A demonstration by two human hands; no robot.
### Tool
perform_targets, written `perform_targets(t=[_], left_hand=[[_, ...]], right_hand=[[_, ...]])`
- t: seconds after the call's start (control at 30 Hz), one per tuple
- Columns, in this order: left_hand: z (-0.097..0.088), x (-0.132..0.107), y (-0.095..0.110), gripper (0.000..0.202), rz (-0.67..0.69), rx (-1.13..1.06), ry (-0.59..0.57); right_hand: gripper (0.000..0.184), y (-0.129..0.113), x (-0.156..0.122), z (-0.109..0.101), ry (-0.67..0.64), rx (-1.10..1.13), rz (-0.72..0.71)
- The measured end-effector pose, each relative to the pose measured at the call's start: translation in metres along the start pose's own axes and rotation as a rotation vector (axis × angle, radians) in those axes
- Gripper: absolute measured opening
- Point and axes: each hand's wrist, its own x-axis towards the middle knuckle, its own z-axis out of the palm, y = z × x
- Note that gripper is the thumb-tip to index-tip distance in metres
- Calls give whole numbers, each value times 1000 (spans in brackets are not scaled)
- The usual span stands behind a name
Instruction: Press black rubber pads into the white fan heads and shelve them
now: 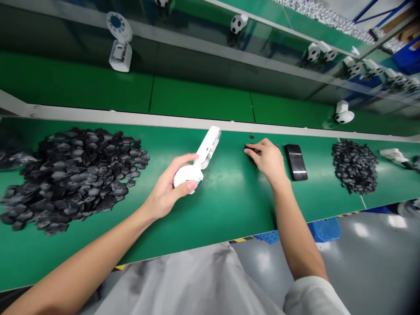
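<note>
While in left hand (166,194), white housing (208,147)

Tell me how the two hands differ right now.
The left hand wraps around the ear cup of white headphones, while the right hand lies palm down with its fingertips on a small dark piece. The left hand's object is large and white; the right hand's is small and dark, beside a black slab. Both hands are bare and over the green bench.
</note>
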Motion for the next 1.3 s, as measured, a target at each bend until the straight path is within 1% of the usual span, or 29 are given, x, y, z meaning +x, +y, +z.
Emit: perform_targets(t=[0.03,0.07,0.1,0.13,0.17,0.2,0.23,0.27,0.3,0.33,0.4,0.47,0.57,0.63,0.77,0.87,0.93,1.0,1.07,1.17,1.2,1.3], left_hand=[[1,2,1,81,43,-23,-2],[3,3,3,95,79,-42,7],[4,4,4,99,96,-48,26],[5,5,5,93,95,-40,51],[5,6,5,82,83,-23,80],[4,7,5,71,67,0,103],[2,7,3,64,49,28,117],[0,7,2,62,35,56,123],[-2,7,0,64,28,85,122],[-4,7,-2,67,28,109,118],[-7,8,-4,68,28,131,100],[-7,8,-5,68,18,119,71],[-4,7,-5,66,-6,142,34],[-3,6,-4,64,-1,201,10],[-2,4,0,62,44,346,-35],[-2,5,5,61,97,446,-54],[-1,5,7,64,138,473,-47],[2,5,8,68,170,476,-19],[7,5,9,71,202,483,20],[13,4,10,63,254,490,59],[15,4,10,60,265,485,66],[20,2,12,55,271,463,86]], right_hand=[[28,0,1,1,-7,-22,-19],[28,-1,1,1,2,-35,-40],[29,-4,0,0,24,-33,-61],[29,-9,-2,-1,50,-6,-78],[30,-16,-6,-3,69,65,-80],[29,-25,-11,-4,65,188,-59],[28,-35,-18,-5,28,352,-19],[27,-47,-25,-7,-42,540,40],[27,-60,-33,-7,-138,723,104],[28,-73,-41,-8,-239,861,151],[28,-96,-54,-9,-371,1015,199],[27,-113,-61,-9,-425,1079,195],[27,-126,-63,-8,-469,1135,174],[23,-129,-62,-8,-509,1155,202],[24,-131,-57,-7,-600,1190,272],[27,-133,-55,-5,-630,1206,296],[28,-135,-54,-6,-638,1189,299],[29,-138,-54,-9,-627,1152,300],[30,-141,-56,-13,-566,1100,287],[26,-144,-62,-19,-452,1045,206],[23,-145,-64,-21,-431,1033,200],[18,-147,-70,-23,-420,1009,272]])
